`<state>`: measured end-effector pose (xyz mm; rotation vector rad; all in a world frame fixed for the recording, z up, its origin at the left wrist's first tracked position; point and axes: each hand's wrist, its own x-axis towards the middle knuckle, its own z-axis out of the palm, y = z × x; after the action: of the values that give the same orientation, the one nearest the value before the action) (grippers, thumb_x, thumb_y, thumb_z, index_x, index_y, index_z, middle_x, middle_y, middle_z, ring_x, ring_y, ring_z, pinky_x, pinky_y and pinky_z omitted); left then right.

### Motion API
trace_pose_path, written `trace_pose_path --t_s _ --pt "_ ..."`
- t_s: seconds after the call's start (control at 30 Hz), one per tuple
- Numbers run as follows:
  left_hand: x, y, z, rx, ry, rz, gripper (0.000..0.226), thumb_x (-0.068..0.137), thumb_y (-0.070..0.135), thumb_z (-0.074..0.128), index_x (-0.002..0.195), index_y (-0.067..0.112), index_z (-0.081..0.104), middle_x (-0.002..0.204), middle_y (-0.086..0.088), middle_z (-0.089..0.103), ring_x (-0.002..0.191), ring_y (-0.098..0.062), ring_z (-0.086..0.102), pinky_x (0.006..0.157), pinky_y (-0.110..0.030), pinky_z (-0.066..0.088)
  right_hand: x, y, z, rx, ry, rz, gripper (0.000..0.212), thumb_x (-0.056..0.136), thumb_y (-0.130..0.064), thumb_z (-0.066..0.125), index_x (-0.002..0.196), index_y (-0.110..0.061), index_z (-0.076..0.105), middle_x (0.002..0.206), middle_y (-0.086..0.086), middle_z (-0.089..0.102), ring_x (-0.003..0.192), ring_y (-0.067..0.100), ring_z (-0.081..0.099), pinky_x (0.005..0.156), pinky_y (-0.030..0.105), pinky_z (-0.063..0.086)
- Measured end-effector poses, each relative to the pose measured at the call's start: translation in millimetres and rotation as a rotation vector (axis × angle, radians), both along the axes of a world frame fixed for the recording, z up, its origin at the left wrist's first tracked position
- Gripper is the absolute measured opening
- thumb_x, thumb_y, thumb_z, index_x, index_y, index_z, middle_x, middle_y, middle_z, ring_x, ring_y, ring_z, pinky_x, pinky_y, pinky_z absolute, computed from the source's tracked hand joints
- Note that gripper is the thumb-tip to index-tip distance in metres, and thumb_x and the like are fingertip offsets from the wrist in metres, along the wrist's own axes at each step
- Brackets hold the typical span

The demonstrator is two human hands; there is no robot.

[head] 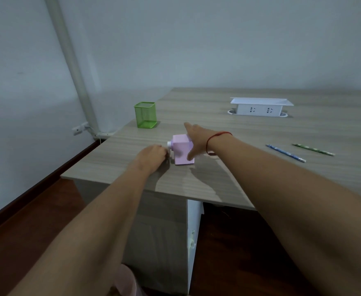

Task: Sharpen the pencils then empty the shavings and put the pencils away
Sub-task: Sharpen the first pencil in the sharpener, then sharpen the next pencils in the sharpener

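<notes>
Step, as I judge: setting up sharpener, no pencil loaded yet. Pink sharpener (181, 150) stands near front-left of worktop (250, 135). Right grip (196, 139) spread over it, thumb down front face, fingers straight, bracing rather than clasping. Left grip (154, 153) curled at knob end; whether it pinches handle, cannot tell. Blue pencil (285, 153) and green pencil (313, 149) lie well apart to right, untouched. Green mesh cup (145, 115) waits at far-left edge. Next move: steady sharpener, fetch one pencil, feed tip straight in.

A wood-grain desk (260, 124) stands by pale grey walls (196, 39) over a dark reddish wooden floor (25, 221).
</notes>
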<state>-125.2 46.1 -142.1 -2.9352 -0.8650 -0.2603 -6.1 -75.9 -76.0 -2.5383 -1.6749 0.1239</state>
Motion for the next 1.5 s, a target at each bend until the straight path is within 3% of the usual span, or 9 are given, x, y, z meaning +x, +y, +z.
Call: trace_pose_path --t_s 0.1,0.2,0.27,0.4,0.53,0.73,0.93,1.4,1.5 --pt "-3.0 -5.1 2.5 0.034 -0.005 -0.008 0.025 0.094 0.018 0.047 0.109 0.004 0.061 0.116 -0.017 0.062 0.105 -0.034 0.060 0.083 -0.039 0.048 7.3 -5.5 3.5 -0.055 -0.107 -0.052 0.043 0.084 -0.013 0.066 0.125 -0.004 0.055 0.124 0.014 0.061 0.112 0.031 0.060 0.088 0.033 0.049" --pt "-8.8 -5.9 14.1 0.075 -0.032 -0.026 0.028 0.092 0.019 0.048 0.115 0.005 0.054 0.121 -0.016 0.058 0.111 -0.033 0.057 0.089 -0.040 0.047 7.0 -7.2 -0.4 0.033 -0.128 -0.078 0.026 0.094 -0.005 0.049 0.116 0.000 0.060 0.120 0.020 0.063 0.108 0.036 0.062 0.083 0.033 0.048" --pt "-11.2 -4.4 25.2 0.059 -0.080 0.003 0.028 0.090 0.012 0.044 0.116 0.005 0.053 0.122 -0.017 0.057 0.113 -0.034 0.055 0.090 -0.041 0.046 3.2 -7.8 -2.1 0.068 -0.140 -0.097 0.026 0.096 -0.004 0.045 0.117 0.002 0.060 0.122 0.022 0.062 0.110 0.036 0.061 0.086 0.034 0.047" --pt "-2.3 -9.9 42.6 -0.068 -0.383 0.035 0.029 0.093 0.011 0.036 0.111 0.003 0.057 0.109 -0.022 0.062 0.098 -0.037 0.059 0.079 -0.042 0.048 3.7 -6.6 -9.9 0.074 -0.155 -0.114 0.026 0.096 -0.002 0.046 0.117 0.000 0.061 0.121 0.021 0.063 0.110 0.035 0.061 0.089 0.035 0.047" --pt "26.3 -38.6 40.7 -0.262 -0.428 -0.097 0.028 0.097 0.012 0.034 0.077 0.002 0.051 0.093 -0.026 0.061 0.089 -0.039 0.057 0.074 -0.039 0.040 4.8 -10.9 -15.3 0.074 -0.195 -0.112 0.026 0.099 -0.006 0.044 0.120 -0.003 0.059 0.125 0.018 0.061 0.114 0.034 0.060 0.090 0.035 0.046" --pt "35.5 -49.6 30.0 -0.282 -0.439 -0.079 0.060 0.076 0.026 0.020 0.104 -0.007 0.061 0.107 -0.027 0.063 0.101 -0.039 0.056 0.089 -0.042 0.042 8.5 -15.8 -16.0 0.033 -0.305 -0.050 0.028 0.099 -0.009 0.043 0.121 -0.007 0.060 0.124 0.015 0.061 0.113 0.033 0.060 0.087 0.034 0.047" --pt "41.9 -40.3 19.7 -0.302 -0.464 -0.026 0.032 0.095 0.018 0.037 0.114 0.001 0.058 0.118 -0.022 0.059 0.111 -0.037 0.052 0.092 -0.042 0.044 15.9 -28.6 -20.8 0.040 -0.436 0.011 0.028 0.098 -0.005 0.043 0.119 -0.009 0.062 0.121 0.012 0.062 0.110 0.032 0.062 0.084 0.034 0.047" --pt "38.1 -47.2 19.4 -0.312 -0.502 -0.012 0.032 0.097 0.011 0.034 0.117 -0.002 0.055 0.122 -0.023 0.056 0.115 -0.036 0.049 0.096 -0.038 0.037 30.3 -56.5 -14.2 0.000 -0.412 -0.052 0.031 0.099 -0.003 0.039 0.122 -0.004 0.059 0.127 0.017 0.059 0.115 0.035 0.059 0.090 0.037 0.047" --pt "39.2 -48.4 18.8 -0.312 -0.525 0.006 0.033 0.097 0.011 0.033 0.116 -0.002 0.055 0.123 -0.022 0.057 0.116 -0.035 0.048 0.097 -0.038 0.036 54.1 -88.3 -9.8 -0.029 -0.410 -0.150 0.027 0.098 -0.003 0.042 0.117 -0.005 0.061 0.120 0.017 0.062 0.104 0.033 0.062 0.081 0.034 0.047"
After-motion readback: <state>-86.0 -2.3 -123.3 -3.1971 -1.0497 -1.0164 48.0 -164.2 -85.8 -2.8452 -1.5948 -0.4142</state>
